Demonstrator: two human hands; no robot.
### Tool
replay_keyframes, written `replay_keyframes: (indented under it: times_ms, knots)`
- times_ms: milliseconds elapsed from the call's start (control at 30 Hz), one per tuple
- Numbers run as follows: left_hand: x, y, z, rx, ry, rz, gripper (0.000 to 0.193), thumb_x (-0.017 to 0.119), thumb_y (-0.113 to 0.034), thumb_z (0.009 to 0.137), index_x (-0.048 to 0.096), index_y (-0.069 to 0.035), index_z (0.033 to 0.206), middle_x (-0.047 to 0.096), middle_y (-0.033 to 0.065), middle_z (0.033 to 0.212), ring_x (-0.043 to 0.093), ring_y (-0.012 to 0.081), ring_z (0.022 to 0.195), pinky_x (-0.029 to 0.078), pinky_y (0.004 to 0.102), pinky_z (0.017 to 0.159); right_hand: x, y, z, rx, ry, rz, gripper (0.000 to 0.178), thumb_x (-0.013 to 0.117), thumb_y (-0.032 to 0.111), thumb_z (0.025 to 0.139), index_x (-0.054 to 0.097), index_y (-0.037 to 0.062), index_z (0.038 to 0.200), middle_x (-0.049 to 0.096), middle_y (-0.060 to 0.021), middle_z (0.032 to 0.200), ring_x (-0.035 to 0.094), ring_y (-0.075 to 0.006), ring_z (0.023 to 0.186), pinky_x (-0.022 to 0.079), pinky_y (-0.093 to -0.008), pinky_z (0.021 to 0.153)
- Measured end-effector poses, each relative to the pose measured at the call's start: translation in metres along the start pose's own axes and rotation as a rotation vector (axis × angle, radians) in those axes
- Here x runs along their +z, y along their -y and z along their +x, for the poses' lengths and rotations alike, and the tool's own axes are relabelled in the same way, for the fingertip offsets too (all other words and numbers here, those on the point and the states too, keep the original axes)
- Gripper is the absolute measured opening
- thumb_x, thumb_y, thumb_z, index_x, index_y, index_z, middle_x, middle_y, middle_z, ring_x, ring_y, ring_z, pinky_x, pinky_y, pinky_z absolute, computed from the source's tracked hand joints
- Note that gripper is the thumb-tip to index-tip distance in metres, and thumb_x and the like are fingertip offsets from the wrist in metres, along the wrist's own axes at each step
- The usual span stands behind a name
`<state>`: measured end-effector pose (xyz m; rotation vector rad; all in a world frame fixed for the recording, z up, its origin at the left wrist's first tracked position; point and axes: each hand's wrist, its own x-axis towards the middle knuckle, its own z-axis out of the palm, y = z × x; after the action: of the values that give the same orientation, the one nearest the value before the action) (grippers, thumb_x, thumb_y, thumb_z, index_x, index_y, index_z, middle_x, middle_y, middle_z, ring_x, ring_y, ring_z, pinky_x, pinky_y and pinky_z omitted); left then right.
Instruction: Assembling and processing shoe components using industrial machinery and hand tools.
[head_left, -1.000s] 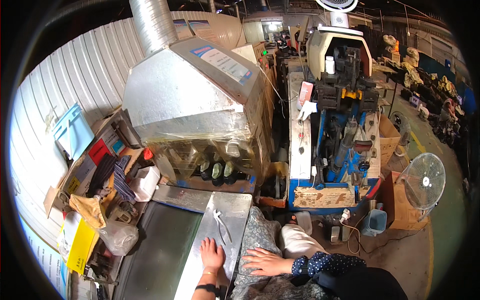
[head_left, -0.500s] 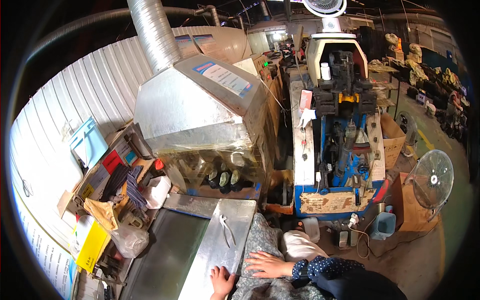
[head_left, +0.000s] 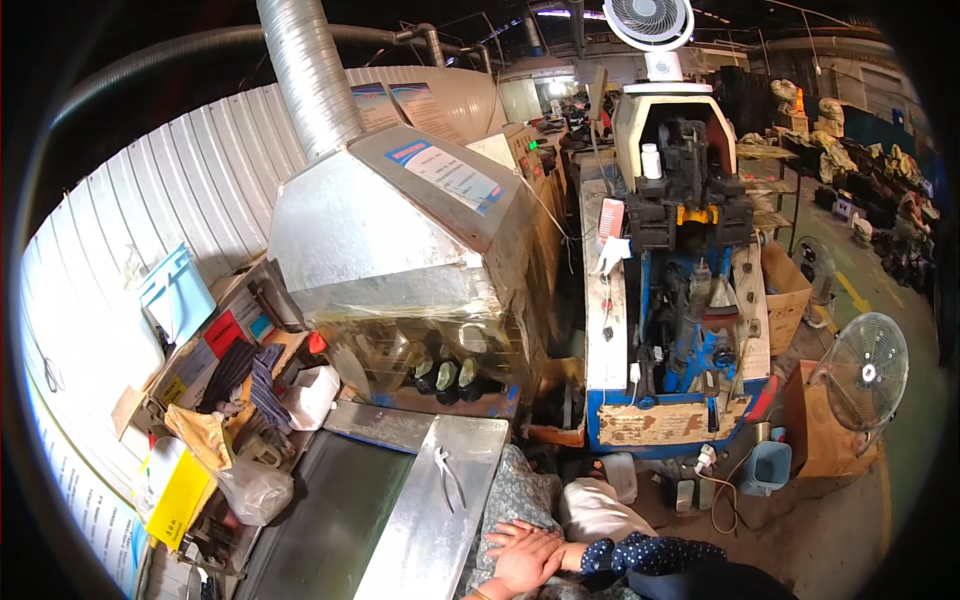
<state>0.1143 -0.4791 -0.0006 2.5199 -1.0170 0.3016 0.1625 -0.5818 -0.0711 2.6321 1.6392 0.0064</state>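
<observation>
My left hand lies flat across the back of my right hand, its fingers stretched out and holding nothing. Beneath it, the right hand rests on the grey patterned cloth over my lap; its fingertips show, extended, and the rest is partly covered. A dark blue dotted sleeve runs to the right wrist. Beyond the hands, a pair of pliers lies untouched on the bare metal plate. Three dark shoes with pale insides stand in the mouth of the metal hood machine.
A dark conveyor belt runs left of the plate. Cluttered shelving with cloths and a plastic bag borders it. Ahead right stands a blue-based machine; a standing fan, a bucket and a cable are at right.
My left hand has moved right from the metal plate's edge onto my right hand. The right hand stays on my lap. The view has shifted slightly.
</observation>
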Motion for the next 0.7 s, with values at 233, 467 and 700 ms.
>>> replay_keyframes:
  times_ms: [233, 467, 700]
  knots:
    - [-0.005, -0.017, 0.0, -0.121, -0.104, -0.118, 0.032, 0.06, -0.021, 0.088, 0.07, 0.0, 0.111, 0.069, 0.0203, 0.116, 0.061, 0.0407, 0.114, 0.04, 0.0511, 0.109, -0.027, 0.011, -0.004, 0.056, 0.124, -0.23, 0.054, 0.032, 0.051, 0.1, 0.037, 0.0414, 0.153, 0.016, 0.0031, 0.168, 0.013, -0.0253, 0.154, 0.009, -0.0482, 0.122]
    - [-0.008, -0.012, 0.004, -0.2, 0.095, -0.133, 0.041, 0.054, -0.025, 0.094, 0.063, 0.002, 0.124, 0.06, 0.0214, 0.135, 0.05, 0.0392, 0.132, 0.031, 0.0537, 0.116, 0.027, 0.001, 0.008, -0.252, -0.952, 0.784, 0.061, 0.034, 0.052, 0.098, 0.031, 0.0367, 0.157, 0.013, 0.0007, 0.169, 0.01, -0.0252, 0.155, 0.006, -0.0477, 0.123]
    - [-0.026, -0.019, 0.019, -0.183, -0.043, -0.302, 0.038, 0.059, -0.022, 0.088, 0.067, 0.001, 0.117, 0.064, 0.0223, 0.126, 0.055, 0.0411, 0.125, 0.034, 0.0511, 0.114, 0.05, -0.006, 0.013, -0.09, -0.532, 0.362, 0.056, 0.034, 0.05, 0.098, 0.037, 0.0394, 0.154, 0.017, 0.0016, 0.168, 0.013, -0.0247, 0.153, 0.008, -0.0466, 0.122]
